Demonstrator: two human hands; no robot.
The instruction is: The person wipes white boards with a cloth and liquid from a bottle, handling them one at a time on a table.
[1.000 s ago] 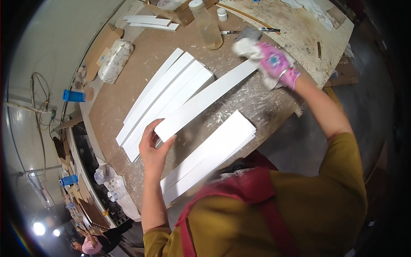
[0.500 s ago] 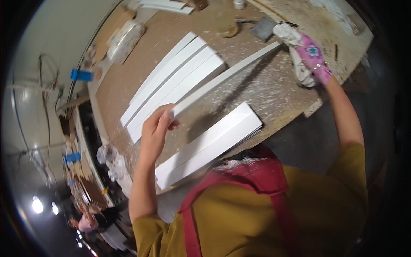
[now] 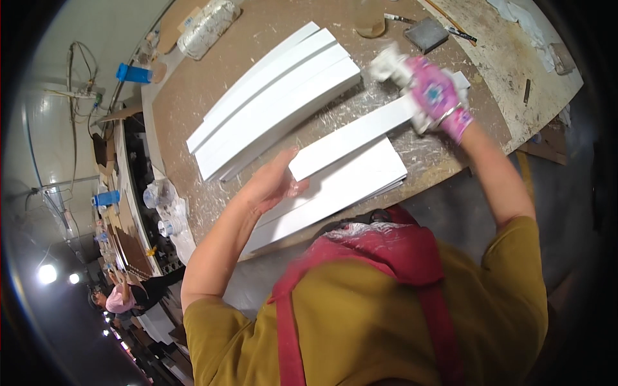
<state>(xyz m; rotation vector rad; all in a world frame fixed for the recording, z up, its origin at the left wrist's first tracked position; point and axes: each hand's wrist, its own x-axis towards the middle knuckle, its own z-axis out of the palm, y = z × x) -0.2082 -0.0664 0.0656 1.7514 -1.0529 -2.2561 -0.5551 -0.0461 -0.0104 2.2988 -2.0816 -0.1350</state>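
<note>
A long white strip (image 3: 354,136) slants across the middle of the worktable. Its near-left end is gripped in my bare left hand (image 3: 275,183), thumb on one side and fingers underneath. My right hand (image 3: 434,93), in a pink flowered glove, holds a bunched white cloth (image 3: 391,65) against the strip toward its far-right end. The strip's tip pokes out past the glove. Cloth and glove are a little smeared by motion. Beneath the strip, a low stack of white boards (image 3: 341,186) lies along the table's near edge.
A larger stack of white strips (image 3: 277,96) fans out behind. Farther off are a grey block (image 3: 426,35), a cup (image 3: 369,22), a pencil-like stick (image 3: 450,19) and a wrapped roll (image 3: 209,29). A blue-capped bottle (image 3: 134,73) stands left. A person (image 3: 122,297) is at the far left.
The strip has turned to show its broad face and come lower, over the near stack. My left hand has shifted right and down; my right hand with the cloth has moved left and slightly down.
</note>
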